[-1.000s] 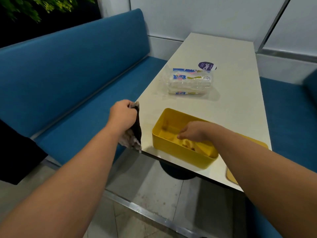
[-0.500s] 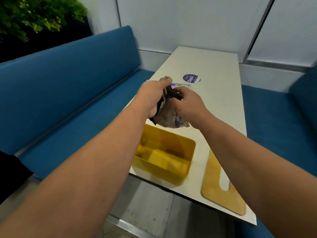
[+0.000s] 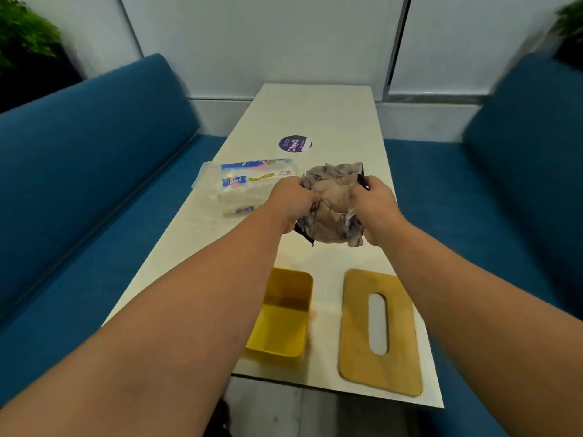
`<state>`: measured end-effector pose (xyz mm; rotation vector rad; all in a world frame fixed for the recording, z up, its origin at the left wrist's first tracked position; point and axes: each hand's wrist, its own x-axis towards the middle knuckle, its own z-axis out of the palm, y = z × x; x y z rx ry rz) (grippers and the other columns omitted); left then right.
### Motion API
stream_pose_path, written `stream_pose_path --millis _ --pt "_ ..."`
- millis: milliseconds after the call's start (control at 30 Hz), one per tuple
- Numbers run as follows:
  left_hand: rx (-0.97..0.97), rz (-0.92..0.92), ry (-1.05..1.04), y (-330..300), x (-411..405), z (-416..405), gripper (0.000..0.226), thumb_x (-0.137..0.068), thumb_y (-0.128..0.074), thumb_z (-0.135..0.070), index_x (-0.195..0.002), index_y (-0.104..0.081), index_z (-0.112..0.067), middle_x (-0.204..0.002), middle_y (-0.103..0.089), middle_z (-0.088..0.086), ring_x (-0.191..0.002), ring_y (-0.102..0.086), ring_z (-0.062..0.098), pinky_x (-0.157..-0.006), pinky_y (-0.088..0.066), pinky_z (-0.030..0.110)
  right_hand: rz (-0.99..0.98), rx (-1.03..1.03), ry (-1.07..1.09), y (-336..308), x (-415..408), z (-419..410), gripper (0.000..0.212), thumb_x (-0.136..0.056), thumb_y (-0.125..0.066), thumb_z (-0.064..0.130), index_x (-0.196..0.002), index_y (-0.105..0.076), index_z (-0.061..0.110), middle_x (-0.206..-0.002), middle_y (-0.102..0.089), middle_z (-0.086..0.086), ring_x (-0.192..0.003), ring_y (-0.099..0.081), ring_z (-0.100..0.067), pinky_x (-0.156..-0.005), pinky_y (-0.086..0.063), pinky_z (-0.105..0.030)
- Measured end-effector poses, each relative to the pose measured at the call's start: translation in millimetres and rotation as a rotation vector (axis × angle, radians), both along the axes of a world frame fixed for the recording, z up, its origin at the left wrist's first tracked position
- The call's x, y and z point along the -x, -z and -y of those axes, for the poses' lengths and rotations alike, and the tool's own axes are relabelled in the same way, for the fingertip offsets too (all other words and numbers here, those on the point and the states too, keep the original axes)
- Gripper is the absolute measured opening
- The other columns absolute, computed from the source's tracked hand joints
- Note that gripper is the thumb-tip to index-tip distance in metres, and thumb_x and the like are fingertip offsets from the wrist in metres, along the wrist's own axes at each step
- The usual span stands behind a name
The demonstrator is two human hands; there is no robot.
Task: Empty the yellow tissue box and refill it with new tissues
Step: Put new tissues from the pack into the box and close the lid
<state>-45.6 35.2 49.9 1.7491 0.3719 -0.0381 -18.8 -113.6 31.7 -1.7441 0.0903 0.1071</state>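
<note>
The yellow tissue box (image 3: 284, 313) stands open near the table's front edge, partly behind my left forearm. Its wooden lid (image 3: 356, 326) with a slot lies flat to the right of it. A sealed pack of new tissues (image 3: 249, 187) lies farther back on the left. Above the table's middle, my left hand (image 3: 291, 197) and my right hand (image 3: 373, 205) both grip a crumpled bundle of old tissues in a dark bag (image 3: 334, 206), one hand on each side.
A white table (image 3: 331, 115) runs away from me between two blue benches (image 3: 79, 184). A round purple sticker (image 3: 295, 143) is on the table behind the bundle. White wall panels stand at the far end, with plants at both upper corners.
My right hand left the yellow box and joined my left hand on the bundle. The bundle came up from the table's left edge to above its middle. My view turned to face along the table.
</note>
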Motion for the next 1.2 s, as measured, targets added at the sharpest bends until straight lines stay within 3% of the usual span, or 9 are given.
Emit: stream_pose_path --millis 100,167,267,400,567,833,933,1000,1200 --pt "-0.012 -0.074 0.030 22.6 -30.1 1.5 0.032 -0.057 -0.060 -0.007 -0.088 -0.067 -0.002 -0.088 -0.068 0.016 -0.077 -0.066 0.028 -0.070 -0.055 0.040 -0.033 0.038 0.070 15.1 -14.0 7.5 0.019 -0.091 -0.051 0.026 -0.105 -0.065 0.027 -0.100 -0.067 -0.001 -0.095 -0.064 -0.026 -0.084 -0.056 -0.047" --pt "-0.043 -0.122 0.066 37.2 -48.8 2.4 0.012 -0.065 -0.058 -0.002 -0.075 -0.063 -0.005 -0.078 -0.063 0.017 -0.070 -0.061 0.028 -0.062 -0.048 0.040 -0.059 0.103 0.106 26.9 -24.5 11.7 0.018 -0.093 -0.053 0.027 -0.104 -0.066 0.025 -0.097 -0.068 -0.002 -0.093 -0.065 -0.027 -0.082 -0.057 -0.048" --pt "-0.135 -0.152 0.118 61.6 -73.7 1.3 0.014 -0.078 -0.057 0.002 -0.069 -0.060 -0.009 -0.075 -0.060 0.016 -0.071 -0.059 0.026 -0.066 -0.055 0.048 -0.095 0.225 0.164 44.9 -38.6 19.2 0.023 -0.095 -0.054 0.030 -0.112 -0.065 0.018 -0.093 -0.065 -0.003 -0.083 -0.063 -0.025 -0.072 -0.057 -0.040" --pt "-0.227 -0.200 0.222 91.5 -89.3 5.1 0.009 -0.087 -0.058 -0.006 -0.084 -0.060 -0.015 -0.098 -0.069 0.016 -0.087 -0.066 0.030 -0.081 -0.059 0.040 -0.169 0.366 0.178 71.2 -51.3 25.9 0.029 -0.097 -0.051 0.034 -0.104 -0.064 0.010 -0.088 -0.062 -0.008 -0.084 -0.060 -0.029 -0.072 -0.055 -0.045" --pt "-0.306 -0.241 0.290 110.8 -100.7 2.7 0.009 -0.090 -0.054 -0.008 -0.088 -0.060 -0.016 -0.110 -0.069 0.020 -0.102 -0.067 0.036 -0.086 -0.058 0.047 -0.216 0.412 0.179 98.8 -57.5 28.3 0.024 -0.097 -0.051 0.029 -0.112 -0.063 0.014 -0.098 -0.063 -0.008 -0.091 -0.060 -0.028 -0.079 -0.056 -0.043" --pt "-0.538 -0.255 0.462 111.6 -96.0 1.8 0.012 -0.091 -0.055 -0.007 -0.097 -0.062 -0.014 -0.100 -0.070 0.014 -0.088 -0.072 0.031 -0.069 -0.063 0.039 -0.221 0.746 0.159 106.7 -59.5 31.8 0.019 -0.095 -0.053 0.020 -0.110 -0.063 0.013 -0.100 -0.063 -0.010 -0.081 -0.051 -0.023 -0.063 -0.042 -0.029" --pt "-0.681 -0.231 0.490 99.8 -97.6 -2.9 0.021 -0.092 -0.058 -0.016 -0.105 -0.068 -0.004 -0.103 -0.072 0.013 -0.089 -0.072 0.028 -0.075 -0.061 0.035 -0.143 0.770 0.236 93.9 -60.4 23.9 0.032 -0.092 -0.055 0.023 -0.123 -0.059 0.018 -0.119 -0.058 -0.010 -0.104 -0.051 -0.026 -0.076 -0.050 -0.036" --pt "-0.649 -0.186 0.448 86.3 -98.0 -12.7 0.021 -0.092 -0.061 -0.019 -0.104 -0.068 -0.004 -0.098 -0.071 0.011 -0.087 -0.072 0.030 -0.076 -0.061 0.038 0.004 0.717 0.234 79.3 -62.6 10.0 0.035 -0.092 -0.056 0.028 -0.127 -0.056 0.019 -0.128 -0.052 -0.007 -0.116 -0.046 -0.026 -0.087 -0.046 -0.036" --pt "-0.304 0.073 0.094 36.4 -87.4 -71.0 0.007 -0.089 -0.062 -0.023 -0.088 -0.068 -0.019 -0.090 -0.071 0.003 -0.074 -0.068 0.020 -0.071 -0.060 0.037 0.213 0.466 0.034 37.0 -78.8 -60.2 0.036 -0.095 -0.055 0.035 -0.128 -0.056 0.019 -0.127 -0.055 0.000 -0.109 -0.055 -0.016 -0.086 -0.040 -0.024"
